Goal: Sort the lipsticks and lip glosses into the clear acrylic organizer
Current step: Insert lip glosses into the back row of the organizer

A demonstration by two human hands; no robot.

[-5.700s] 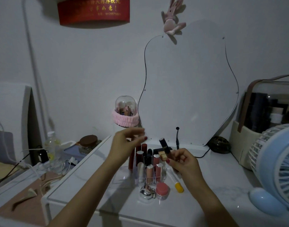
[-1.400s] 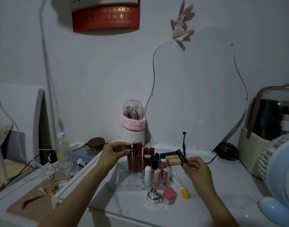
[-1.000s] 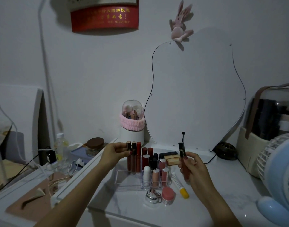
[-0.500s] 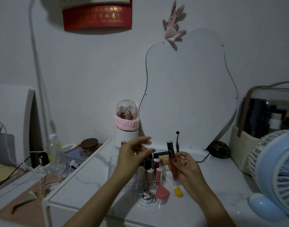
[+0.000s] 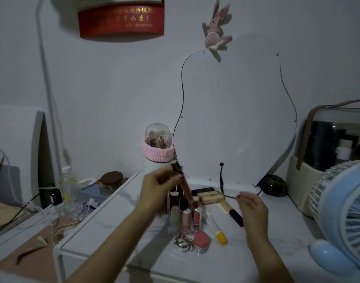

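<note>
My left hand [image 5: 157, 185] is shut on a long lip gloss tube [image 5: 186, 188], tilted with its dark cap up-left and its pink end down over the clear acrylic organizer [image 5: 175, 223]. Several lipsticks and glosses stand upright in the organizer's slots. My right hand [image 5: 251, 209] hovers to the right of it, fingers apart, holding nothing. A dark lipstick [image 5: 235, 216] lies on the table just left of that hand. Flat gold-cased lipsticks [image 5: 209, 196] lie behind the organizer.
A yellow-capped tube [image 5: 218, 230], a pink round pot [image 5: 201, 240] and a metal eyelash curler [image 5: 182, 243] lie in front of the organizer. A wavy mirror [image 5: 236, 119] stands behind, a blue fan [image 5: 344, 217] at right, a domed brush holder [image 5: 157, 148] at back left.
The lip gloss passed from my right hand to my left, which now tilts it down over the organizer. My right hand has opened and moved right.
</note>
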